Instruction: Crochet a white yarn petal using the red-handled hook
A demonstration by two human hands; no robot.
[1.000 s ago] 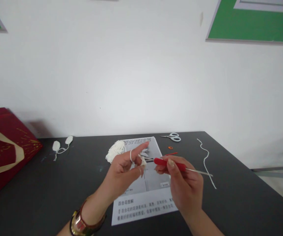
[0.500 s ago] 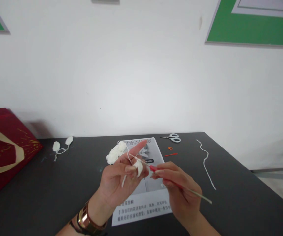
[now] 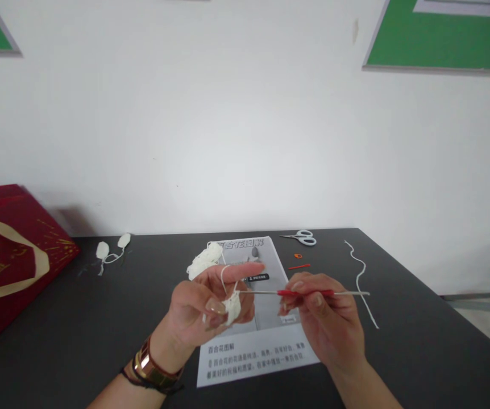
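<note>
My left hand (image 3: 204,307) pinches a small white crochet piece (image 3: 232,307) between thumb and fingers, its index finger stretched to the right with white yarn looped round it. My right hand (image 3: 326,312) is closed on the red grip of a crochet hook (image 3: 285,293), held almost level. The hook's thin metal shaft reaches left to the top of the crochet piece, where its tip meets the yarn. Behind my left hand lies a bundle of white yarn (image 3: 206,258). Under both hands is a printed sheet (image 3: 262,355) with a picture and Chinese text.
Scissors (image 3: 304,238), an orange stitch marker (image 3: 298,256) and a red needle (image 3: 299,266) lie at the back right. Farther right is a loose white yarn length (image 3: 359,278). Two white crocheted pieces (image 3: 112,248) and a red gift bag (image 3: 10,255) are on the left.
The crochet hook has swung from slanting down to the right to nearly level, its back end rising. My left index finger has lowered and points more to the right.
</note>
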